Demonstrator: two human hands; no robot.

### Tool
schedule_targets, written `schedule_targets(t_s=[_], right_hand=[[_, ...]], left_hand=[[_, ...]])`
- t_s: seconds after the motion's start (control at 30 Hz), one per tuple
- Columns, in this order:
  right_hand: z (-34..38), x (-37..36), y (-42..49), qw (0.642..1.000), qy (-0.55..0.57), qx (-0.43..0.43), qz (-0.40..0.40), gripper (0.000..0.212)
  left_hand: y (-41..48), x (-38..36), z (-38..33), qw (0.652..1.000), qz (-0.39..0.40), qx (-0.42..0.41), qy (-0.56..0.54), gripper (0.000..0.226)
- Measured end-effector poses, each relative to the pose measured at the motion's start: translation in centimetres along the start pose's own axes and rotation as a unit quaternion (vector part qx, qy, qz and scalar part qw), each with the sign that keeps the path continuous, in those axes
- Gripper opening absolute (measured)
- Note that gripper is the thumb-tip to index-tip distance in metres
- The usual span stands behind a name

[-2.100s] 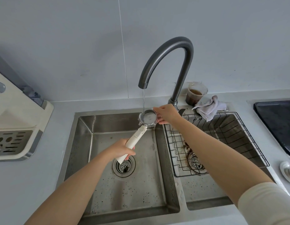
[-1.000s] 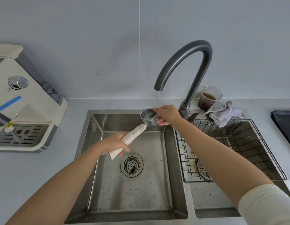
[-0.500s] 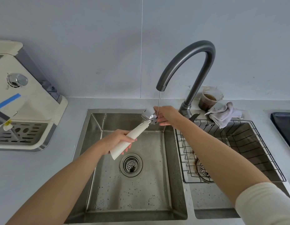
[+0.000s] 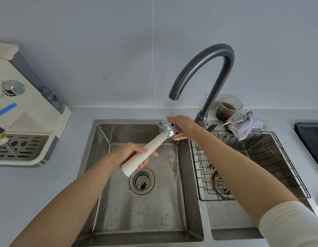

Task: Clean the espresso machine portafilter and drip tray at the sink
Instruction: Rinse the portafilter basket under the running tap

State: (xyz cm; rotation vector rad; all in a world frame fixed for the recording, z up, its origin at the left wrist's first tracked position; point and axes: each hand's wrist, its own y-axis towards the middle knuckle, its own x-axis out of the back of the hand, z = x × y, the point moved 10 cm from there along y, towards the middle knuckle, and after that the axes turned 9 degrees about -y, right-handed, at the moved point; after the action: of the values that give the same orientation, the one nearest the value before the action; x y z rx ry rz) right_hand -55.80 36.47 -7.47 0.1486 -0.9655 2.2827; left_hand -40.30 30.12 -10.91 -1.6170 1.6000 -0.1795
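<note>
Beneath the spout of the curved dark-grey metal faucet [image 4: 204,57], the left hand [image 4: 131,154] grips the cream-handled, chrome-headed portafilter [image 4: 152,147] by its handle; the right hand [image 4: 183,127] pinches its tilted head.

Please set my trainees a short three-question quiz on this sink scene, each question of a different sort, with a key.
1. True or false: water is running from the faucet.
2. Fill in: the wire rack sits in the ____ basin of the sink.
3. The right hand holds the metal head of the portafilter. What does the left hand grip?
A. the portafilter's cream handle
B. the faucet
C. the wire rack

Key: 1 true; 2 right; 3 A.
</note>
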Motion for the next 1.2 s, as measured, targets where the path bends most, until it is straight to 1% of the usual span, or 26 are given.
schedule_targets(t_s=[0.07,0.17,0.3,0.4,0.6,0.83,1.0,1.1,1.2], right_hand=[[0.2,0.7,0.0,1.000,-0.027,0.009,-0.012,0.031],[0.7,1.9,-0.1,0.995,-0.090,0.026,-0.042,0.035],[1.9,4.2,-0.3,0.982,-0.148,0.051,-0.105,0.037],[2.9,5.8,-0.8,0.969,-0.181,0.074,-0.151,0.039],[5.0,8.7,-2.8,0.942,-0.223,0.108,-0.227,0.039],[7.1,10.8,-4.5,0.920,-0.248,0.141,-0.269,0.037],[7.9,11.6,-5.3,0.913,-0.248,0.160,-0.282,0.037],[8.4,12.0,-5.7,0.908,-0.248,0.178,-0.285,0.036],[8.4,11.9,-5.6,0.917,-0.225,0.197,-0.266,0.036]], left_hand=[[0.5,-0.1,-0.1,1.000,-0.005,0.006,0.030,0.044],[1.4,-0.4,-1.0,0.990,-0.027,0.005,0.138,0.040],[2.7,-0.3,-2.7,0.972,-0.068,-0.013,0.224,0.014],[3.7,-0.3,-4.0,0.961,-0.086,-0.037,0.260,0.009],[5.5,-1.7,-6.2,0.955,-0.085,-0.080,0.274,0.010],[6.8,-3.2,-8.0,0.953,-0.076,-0.094,0.277,0.012],[7.3,-4.4,-8.6,0.963,-0.051,-0.103,0.244,0.009],[7.3,-5.0,-9.0,0.960,-0.046,-0.117,0.250,0.007],[7.0,-5.0,-9.2,0.963,-0.047,-0.119,0.236,0.007]])
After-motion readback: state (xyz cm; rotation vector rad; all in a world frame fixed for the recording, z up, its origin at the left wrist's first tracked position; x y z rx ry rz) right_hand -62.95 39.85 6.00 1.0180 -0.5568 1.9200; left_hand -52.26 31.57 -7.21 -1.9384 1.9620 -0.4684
